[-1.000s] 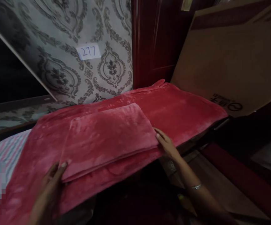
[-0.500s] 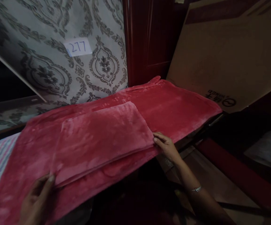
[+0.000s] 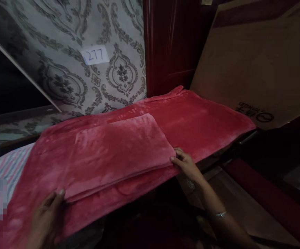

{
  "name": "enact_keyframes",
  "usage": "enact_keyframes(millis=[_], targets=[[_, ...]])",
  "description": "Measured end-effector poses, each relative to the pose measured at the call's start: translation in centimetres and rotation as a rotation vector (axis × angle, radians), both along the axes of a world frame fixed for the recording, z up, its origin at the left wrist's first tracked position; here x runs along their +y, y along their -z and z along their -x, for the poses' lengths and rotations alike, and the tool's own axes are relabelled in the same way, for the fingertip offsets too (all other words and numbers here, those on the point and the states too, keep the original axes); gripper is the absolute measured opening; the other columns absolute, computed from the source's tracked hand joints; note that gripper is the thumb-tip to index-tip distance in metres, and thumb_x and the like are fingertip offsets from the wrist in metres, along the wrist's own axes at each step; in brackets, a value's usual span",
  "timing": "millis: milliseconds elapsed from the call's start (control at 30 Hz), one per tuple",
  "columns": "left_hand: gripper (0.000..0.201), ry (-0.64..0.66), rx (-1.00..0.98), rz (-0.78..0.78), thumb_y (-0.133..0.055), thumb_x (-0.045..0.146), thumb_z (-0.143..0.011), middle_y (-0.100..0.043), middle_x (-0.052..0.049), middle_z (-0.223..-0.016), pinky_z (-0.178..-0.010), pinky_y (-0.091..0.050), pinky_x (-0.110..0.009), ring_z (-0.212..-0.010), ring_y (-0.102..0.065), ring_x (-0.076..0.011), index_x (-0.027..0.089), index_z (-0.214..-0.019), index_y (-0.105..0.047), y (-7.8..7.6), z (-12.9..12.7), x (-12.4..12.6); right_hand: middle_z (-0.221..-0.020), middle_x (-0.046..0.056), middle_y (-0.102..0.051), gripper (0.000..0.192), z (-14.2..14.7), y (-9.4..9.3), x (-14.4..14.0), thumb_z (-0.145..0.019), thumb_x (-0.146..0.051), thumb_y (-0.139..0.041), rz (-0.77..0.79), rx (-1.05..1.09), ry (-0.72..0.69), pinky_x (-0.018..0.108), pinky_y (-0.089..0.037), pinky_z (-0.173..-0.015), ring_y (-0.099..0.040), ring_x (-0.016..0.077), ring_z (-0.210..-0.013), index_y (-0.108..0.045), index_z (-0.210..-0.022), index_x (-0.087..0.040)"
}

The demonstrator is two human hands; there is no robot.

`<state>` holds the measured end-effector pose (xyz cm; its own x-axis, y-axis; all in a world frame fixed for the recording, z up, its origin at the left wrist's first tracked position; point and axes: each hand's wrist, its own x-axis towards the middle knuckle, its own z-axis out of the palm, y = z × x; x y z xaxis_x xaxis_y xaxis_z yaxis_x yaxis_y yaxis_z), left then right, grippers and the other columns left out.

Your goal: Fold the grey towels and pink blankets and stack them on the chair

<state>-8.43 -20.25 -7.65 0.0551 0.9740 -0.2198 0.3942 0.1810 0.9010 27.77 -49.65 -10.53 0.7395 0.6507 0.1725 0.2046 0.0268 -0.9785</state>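
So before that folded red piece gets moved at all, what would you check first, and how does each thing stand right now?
1. Left hand at the near left corner of the folded red piece: ok, fingers rest on the edge.
2. Right hand at the near right corner: ok, fingertips touch it.
3. Firm grip on all layers: cannot tell, the fingers' undersides are hidden.
4. Layers lined up: ok, the near edges run stacked and parallel.
5. Red blanket underneath lying flat: ok, no big wrinkles show.
6. Room to the right: not ok, the cardboard sheet leans close over the blanket's far end.
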Motion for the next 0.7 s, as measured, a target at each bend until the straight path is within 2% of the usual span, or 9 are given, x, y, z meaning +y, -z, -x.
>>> enact_keyframes(millis=[67, 167, 233, 367, 467, 600, 700], targets=[[0.057, -0.010, -0.100, 0.062, -0.082, 0.069, -0.042, -0.072, 0.005, -0.070, -0.058, -0.052, -0.032, -0.067, -0.066, -0.0221, 0.028, -0.078, -0.066, -0.8, -0.3, -0.6, -0.097, 0.006, -0.064, 0.040, 0.1, -0.1, -0.3, -0.075, -0.060, -0.071, 0.018, 0.010, -0.014, 0.033, -0.048, -0.088, -0.059, 0.0204, -0.092, -0.070, -0.079, -0.020], [0.062, 0.051, -0.143, 0.050, -0.088, 0.064, -0.036, -0.070, -0.001, -0.069, -0.061, -0.052, -0.032, -0.072, -0.066, -0.0242, 0.022, -0.074, -0.065, -1.9, -0.4, -1.4, -0.091, 0.005, -0.064, 0.042, 0.3, -0.1, -0.8, -0.075, -0.062, -0.070, 0.086, 0.018, -0.021, 0.031, -0.050, -0.082, -0.060, 0.0196, -0.088, -0.069, -0.079, -0.020], [0.063, 0.117, -0.192, 0.030, -0.085, 0.069, -0.041, -0.070, -0.004, -0.070, -0.067, -0.053, -0.033, -0.076, -0.067, -0.0256, 0.019, -0.072, -0.065, -2.4, -0.4, -1.9, -0.085, 0.004, -0.063, 0.044, 0.3, 0.1, -1.1, -0.077, -0.064, -0.067, 0.136, 0.032, -0.014, 0.029, -0.051, -0.074, -0.059, 0.0184, -0.081, -0.068, -0.078, -0.020], [0.064, 0.135, -0.261, -0.008, -0.082, 0.073, -0.047, -0.073, -0.005, -0.076, -0.068, -0.053, -0.032, -0.076, -0.068, -0.0246, 0.017, -0.076, -0.069, -2.8, -0.7, -2.7, -0.074, 0.004, -0.064, 0.049, 0.4, 0.2, -1.1, -0.074, -0.068, -0.067, 0.216, 0.040, 0.008, 0.028, -0.051, -0.063, -0.061, 0.0193, -0.074, -0.069, -0.079, -0.020], [0.058, 0.164, -0.275, -0.031, -0.082, 0.068, -0.052, -0.075, -0.004, -0.080, -0.067, -0.054, -0.031, -0.076, -0.069, -0.0242, 0.019, -0.081, -0.072, -2.7, -1.0, -3.2, -0.077, 0.004, -0.068, 0.046, 0.7, -0.5, -0.7, -0.069, -0.065, -0.071, 0.262, 0.027, 0.027, 0.030, -0.054, -0.064, -0.064, 0.0222, -0.077, -0.072, -0.083, -0.021], [0.053, 0.151, -0.335, -0.026, -0.079, 0.065, -0.057, -0.075, -0.005, -0.079, -0.069, -0.057, -0.035, -0.082, -0.071, -0.0278, 0.020, -0.085, -0.073, -1.9, -0.9, -3.0, -0.091, 0.007, -0.073, 0.049, 1.0, -1.3, -0.3, -0.058, -0.063, -0.074, 0.244, -0.013, 0.151, 0.034, -0.058, -0.072, -0.069, 0.0269, -0.087, -0.076, -0.082, -0.021], [0.053, 0.170, -0.324, -0.022, -0.077, 0.066, -0.061, -0.075, -0.005, -0.080, -0.071, -0.057, -0.037, -0.085, -0.071, -0.0290, 0.021, -0.089, -0.073, -1.3, -0.4, -2.6, -0.086, 0.006, -0.074, 0.047, 0.9, -0.8, -0.2, -0.060, -0.064, -0.072, 0.278, -0.039, 0.115, 0.035, -0.059, -0.072, -0.070, 0.0274, -0.083, -0.076, -0.078, -0.021]])
